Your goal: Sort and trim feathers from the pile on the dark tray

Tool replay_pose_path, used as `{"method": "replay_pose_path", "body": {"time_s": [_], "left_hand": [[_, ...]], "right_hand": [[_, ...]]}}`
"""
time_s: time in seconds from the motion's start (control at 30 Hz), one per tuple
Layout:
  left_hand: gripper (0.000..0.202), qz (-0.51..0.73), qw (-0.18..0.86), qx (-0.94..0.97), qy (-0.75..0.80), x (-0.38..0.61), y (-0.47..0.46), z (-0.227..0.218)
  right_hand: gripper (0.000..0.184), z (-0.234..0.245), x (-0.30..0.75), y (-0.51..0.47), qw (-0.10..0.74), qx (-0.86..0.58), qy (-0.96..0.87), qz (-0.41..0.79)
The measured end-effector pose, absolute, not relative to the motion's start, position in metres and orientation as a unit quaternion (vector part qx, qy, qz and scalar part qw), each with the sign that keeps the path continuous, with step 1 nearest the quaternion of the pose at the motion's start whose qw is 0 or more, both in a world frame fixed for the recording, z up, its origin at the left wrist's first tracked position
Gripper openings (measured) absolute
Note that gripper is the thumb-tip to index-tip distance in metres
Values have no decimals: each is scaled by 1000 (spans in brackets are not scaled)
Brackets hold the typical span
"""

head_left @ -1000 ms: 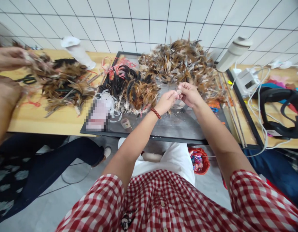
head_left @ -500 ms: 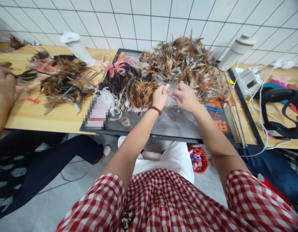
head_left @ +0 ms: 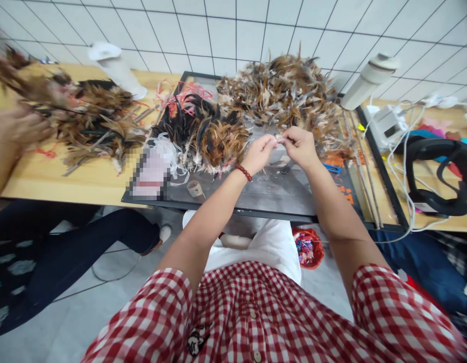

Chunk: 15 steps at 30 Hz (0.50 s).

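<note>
Over the dark board [head_left: 256,194], my left hand [head_left: 260,153], with a beaded bracelet at its wrist, pinches a small whitish tuft [head_left: 278,139], too small to name surely. The fingertips of my right hand [head_left: 300,146] are closed at the tuft's other side and meet the left ones there. Just left of my hands lie bunched brown and black feathers [head_left: 214,138]. Behind them rises a large heap of brown and white feathers [head_left: 282,88]. A blue cutter [head_left: 332,168] rests beside my right wrist.
A co-worker's hand [head_left: 17,128] is at far left by more feathers [head_left: 93,121]. White ribbon [head_left: 167,148], a tape roll [head_left: 194,188], thin sticks [head_left: 365,171], a white bottle [head_left: 369,80], a cup [head_left: 118,70], cables [head_left: 403,166] and a black headset [head_left: 440,176] stand around.
My hands have come together; the right fingertips now meet the left at the small tuft. The co-worker's hand has moved right, with feathers now raised above it.
</note>
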<state>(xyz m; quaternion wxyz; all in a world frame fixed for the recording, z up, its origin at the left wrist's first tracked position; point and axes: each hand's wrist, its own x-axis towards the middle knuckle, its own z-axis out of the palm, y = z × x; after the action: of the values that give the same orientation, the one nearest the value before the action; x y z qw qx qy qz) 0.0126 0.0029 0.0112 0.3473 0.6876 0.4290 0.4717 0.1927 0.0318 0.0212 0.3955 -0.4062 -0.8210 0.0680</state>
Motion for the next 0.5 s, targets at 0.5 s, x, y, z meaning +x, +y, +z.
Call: {"method": "replay_pose_path", "body": {"time_s": [0.5], "left_hand": [[22,347,231,750,514,11,-7,4]], "right_hand": [[37,28,176,9,322,-398,-859,-14]]}}
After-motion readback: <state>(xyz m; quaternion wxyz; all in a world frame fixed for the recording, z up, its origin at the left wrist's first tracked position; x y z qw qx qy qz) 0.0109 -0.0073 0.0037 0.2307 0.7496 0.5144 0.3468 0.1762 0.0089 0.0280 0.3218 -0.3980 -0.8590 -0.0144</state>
